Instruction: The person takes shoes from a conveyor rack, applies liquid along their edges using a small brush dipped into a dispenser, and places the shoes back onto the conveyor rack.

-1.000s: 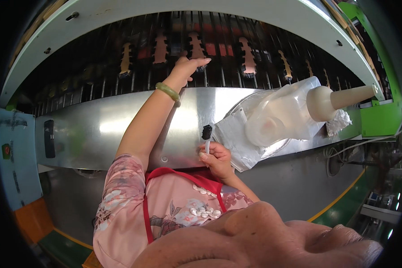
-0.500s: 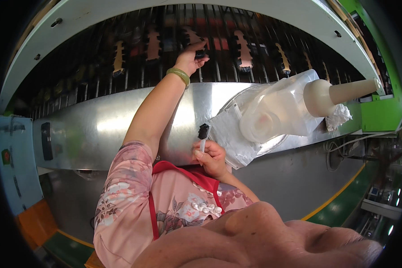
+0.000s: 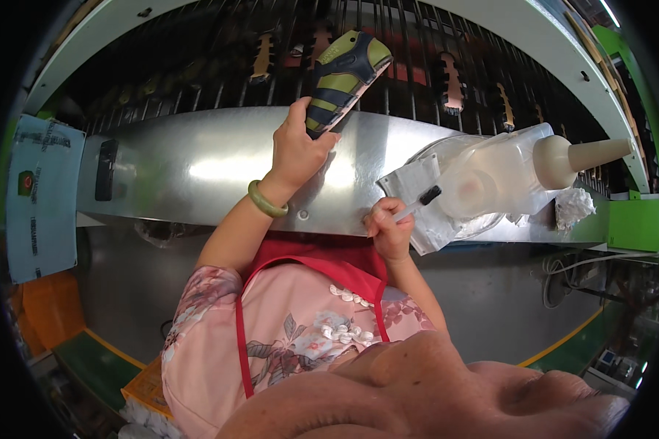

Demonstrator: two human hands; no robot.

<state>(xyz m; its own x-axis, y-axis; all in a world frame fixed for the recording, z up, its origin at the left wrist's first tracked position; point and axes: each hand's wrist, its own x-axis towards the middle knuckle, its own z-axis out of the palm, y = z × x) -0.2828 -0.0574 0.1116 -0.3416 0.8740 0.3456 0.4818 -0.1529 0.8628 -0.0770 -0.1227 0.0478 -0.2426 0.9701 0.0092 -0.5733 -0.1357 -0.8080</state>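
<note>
My left hand (image 3: 300,150), with a green bangle at its wrist, is closed around the lower end of an olive-green and navy sandal (image 3: 348,79). The sandal is tilted over the metal ledge (image 3: 227,164), its pale sole edge facing right. My right hand (image 3: 389,225) pinches the pale handle of a small brush (image 3: 419,203) with black bristles, low at the ledge's near edge. Beside that hand lies a folded whitish cloth (image 3: 417,183). Past it a translucent plastic bottle (image 3: 498,172) with a long nozzle rests tilted over.
Behind the ledge runs a rack of dark rods (image 3: 227,80) bearing several sandals, among them a pink-soled sandal (image 3: 452,84) and a tan-soled sandal (image 3: 262,57). A pale curved frame (image 3: 483,18) arches above. Crumpled white material (image 3: 575,207) sits right; a light-blue box (image 3: 44,197) stands left.
My left hand has drawn back from the rack with a sandal, now turned to show its green and navy upper. The brush in my right hand has tilted rightward.
</note>
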